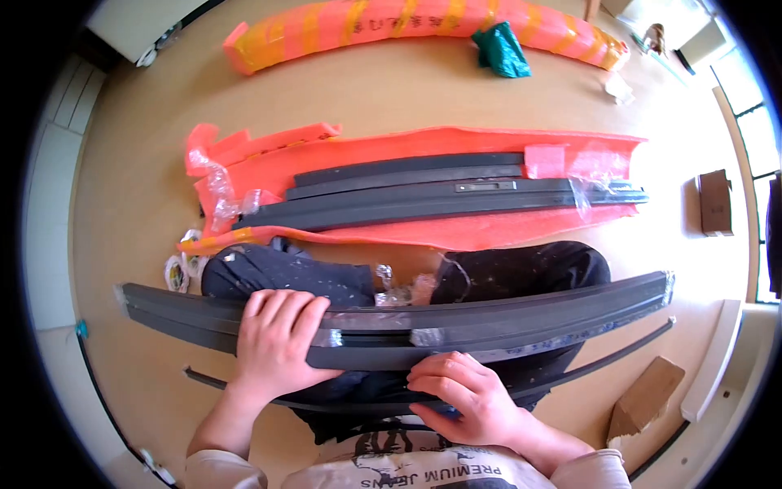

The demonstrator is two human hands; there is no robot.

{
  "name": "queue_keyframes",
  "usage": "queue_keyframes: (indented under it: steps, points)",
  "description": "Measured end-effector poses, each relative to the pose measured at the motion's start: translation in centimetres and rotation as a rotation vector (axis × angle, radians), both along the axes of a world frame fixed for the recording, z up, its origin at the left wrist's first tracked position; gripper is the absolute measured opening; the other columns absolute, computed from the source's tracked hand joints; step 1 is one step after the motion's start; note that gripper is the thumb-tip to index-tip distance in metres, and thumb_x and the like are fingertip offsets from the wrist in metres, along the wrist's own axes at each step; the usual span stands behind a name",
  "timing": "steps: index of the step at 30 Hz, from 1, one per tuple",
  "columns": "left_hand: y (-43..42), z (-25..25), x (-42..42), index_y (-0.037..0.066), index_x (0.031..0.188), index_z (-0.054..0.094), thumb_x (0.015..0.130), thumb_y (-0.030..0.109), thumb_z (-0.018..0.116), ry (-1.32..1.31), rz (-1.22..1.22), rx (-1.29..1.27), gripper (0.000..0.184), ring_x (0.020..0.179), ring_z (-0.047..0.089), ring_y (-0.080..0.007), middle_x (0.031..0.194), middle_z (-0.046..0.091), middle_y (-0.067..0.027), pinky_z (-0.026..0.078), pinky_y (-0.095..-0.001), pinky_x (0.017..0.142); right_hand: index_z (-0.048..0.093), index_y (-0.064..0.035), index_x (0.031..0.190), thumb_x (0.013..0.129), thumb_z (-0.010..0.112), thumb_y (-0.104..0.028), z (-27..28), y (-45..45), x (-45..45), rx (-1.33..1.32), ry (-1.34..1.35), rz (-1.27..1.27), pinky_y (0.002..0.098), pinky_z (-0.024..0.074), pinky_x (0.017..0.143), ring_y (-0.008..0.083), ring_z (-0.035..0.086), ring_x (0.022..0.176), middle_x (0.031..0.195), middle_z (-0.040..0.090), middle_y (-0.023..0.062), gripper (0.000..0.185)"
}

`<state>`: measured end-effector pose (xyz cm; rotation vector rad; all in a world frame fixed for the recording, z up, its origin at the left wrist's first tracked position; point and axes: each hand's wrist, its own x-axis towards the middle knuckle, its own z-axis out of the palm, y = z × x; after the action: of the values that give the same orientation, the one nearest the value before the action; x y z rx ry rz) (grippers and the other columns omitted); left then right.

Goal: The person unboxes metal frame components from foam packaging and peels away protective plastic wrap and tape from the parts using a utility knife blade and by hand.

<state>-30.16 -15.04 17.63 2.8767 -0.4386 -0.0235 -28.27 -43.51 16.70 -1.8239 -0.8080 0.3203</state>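
A bundle of long dark grey profiles (521,314) lies across my lap, with clear tape at both ends and near the middle. My left hand (281,338) is closed over its left part, fingers across the top and thumb along the lower edge. At the near edge, right of centre, my right hand (468,395) has its fingers curled in; what they pinch is hidden. Printed clear film (586,332) runs along the near right side of the bundle. A thin dark strip (603,367) passes beneath both hands, close to my body.
Beyond my knees, more dark profiles (366,208) lie in opened pink foam (456,236). Farther off are a taped pink foam roll (391,23) and a green bag (503,50). A brown box (715,204) and cardboard piece (648,395) are at right; tape rolls (177,273) sit at left.
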Motion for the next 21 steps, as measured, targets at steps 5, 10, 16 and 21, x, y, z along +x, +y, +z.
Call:
queue_keyframes:
  steps: [5, 10, 16, 21]
  points:
    - [0.5, -0.7, -0.6, 0.008, 0.121, 0.063, 0.064, 0.053, 0.085, -0.057, 0.015, 0.0, 0.076, 0.103, 0.062, -0.0266, 0.111, 0.062, -0.0069, 0.043, -0.046, 0.097, 0.07, 0.0, 0.096, 0.078, 0.079, 0.001, 0.9, -0.2, 2.1, 0.157, 0.177, 0.174, 0.0375, 0.0581, 0.077, 0.0302, 0.07, 0.09, 0.095, 0.07, 0.011, 0.02]
    - [1.5, -1.4, -2.0, 0.01, 0.116, 0.069, 0.076, 0.063, 0.078, -0.26, 0.001, -0.085, 0.067, 0.103, 0.061, -0.0225, 0.11, 0.063, -0.0031, 0.048, -0.0425, 0.091, 0.071, -0.0058, 0.091, 0.066, 0.084, -0.005, 0.7, -0.5, 4.2, -0.215, -0.458, -0.137, 0.038, 0.0542, 0.073, 0.0278, 0.067, 0.09, 0.097, 0.068, 0.0087, 0.029]
    - [0.2, -2.7, -3.8, 0.028, 0.109, 0.079, 0.085, 0.045, 0.078, -0.417, -0.158, 0.016, 0.03, 0.098, 0.056, -0.0112, 0.108, 0.063, 0.0099, 0.047, -0.0318, 0.089, 0.063, -0.0061, 0.093, 0.066, 0.088, -0.021, -0.4, 1.2, 4.1, -0.348, -0.453, -0.197, 0.0472, 0.048, 0.085, 0.0317, 0.063, 0.095, 0.104, 0.063, 0.0107, 0.04]
    - [-1.7, -2.4, -2.7, 0.023, 0.114, 0.079, 0.083, 0.035, 0.07, -0.303, -0.257, 0.125, 0.035, 0.104, 0.057, -0.011, 0.111, 0.069, 0.0069, 0.044, -0.0388, 0.097, 0.058, -0.0051, 0.096, 0.069, 0.082, -0.016, 0.4, 4.9, 4.6, -0.488, -0.309, -0.206, 0.0461, 0.0446, 0.084, 0.0341, 0.059, 0.095, 0.102, 0.059, 0.0133, 0.037]
